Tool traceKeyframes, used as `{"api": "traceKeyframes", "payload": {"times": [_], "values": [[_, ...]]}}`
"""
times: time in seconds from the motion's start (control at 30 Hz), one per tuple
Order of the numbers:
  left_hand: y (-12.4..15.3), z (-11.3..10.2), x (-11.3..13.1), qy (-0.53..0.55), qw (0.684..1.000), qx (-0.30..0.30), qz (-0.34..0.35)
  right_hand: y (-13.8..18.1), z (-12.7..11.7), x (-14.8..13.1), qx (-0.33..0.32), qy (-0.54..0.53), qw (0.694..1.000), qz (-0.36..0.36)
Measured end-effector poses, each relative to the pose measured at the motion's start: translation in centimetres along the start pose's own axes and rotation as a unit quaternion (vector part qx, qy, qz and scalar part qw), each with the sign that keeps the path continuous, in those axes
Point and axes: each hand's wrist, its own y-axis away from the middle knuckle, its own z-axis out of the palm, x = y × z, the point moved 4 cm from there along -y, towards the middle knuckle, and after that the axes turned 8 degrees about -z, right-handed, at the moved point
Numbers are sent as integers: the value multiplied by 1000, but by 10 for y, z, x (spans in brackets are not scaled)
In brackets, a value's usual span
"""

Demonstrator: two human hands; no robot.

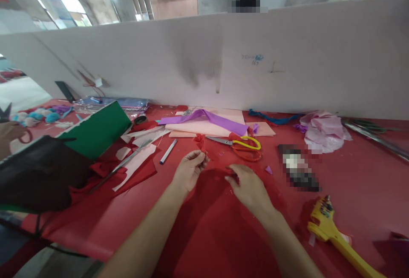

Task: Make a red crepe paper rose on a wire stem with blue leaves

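Note:
Over the red tabletop point(134, 220), my left hand point(189, 169) pinches a small crumpled piece of red material point(200, 141) between thumb and fingers. Whether it is cloth or paper I cannot tell. My right hand point(249, 186) hovers a little to the right, thumb and index finger apart, with nothing visible between them. Just beyond both hands lie scissors point(238, 144) with yellow and orange handles, blades pointing left. Behind them a purple strip point(204, 118) rests across pale peach sheets point(179, 133). A white marker pen point(168, 151) lies left of my left hand.
A yellow glue gun point(332, 231) lies at right, near a blurred dark object point(297, 167). Pink crumpled material point(322, 131) sits farther back. On the left are a green board point(96, 131), a dark bag-like item point(44, 171) and another person's hand point(12, 135). A white partition point(143, 65) stands behind.

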Motion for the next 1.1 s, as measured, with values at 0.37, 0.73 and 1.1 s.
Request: {"api": "traceKeyframes", "payload": {"times": [0.37,0.73,1.1], "values": [[1,4,-6,15,1000,-25,-8,-2,22,-3,67,109,992,-20],[8,10,-13,-52,998,-29,33,0,-5,-1,219,-492,835,109],[18,18,-17,-32,994,-98,-25,1,-3,-14,194,-565,797,92]]}}
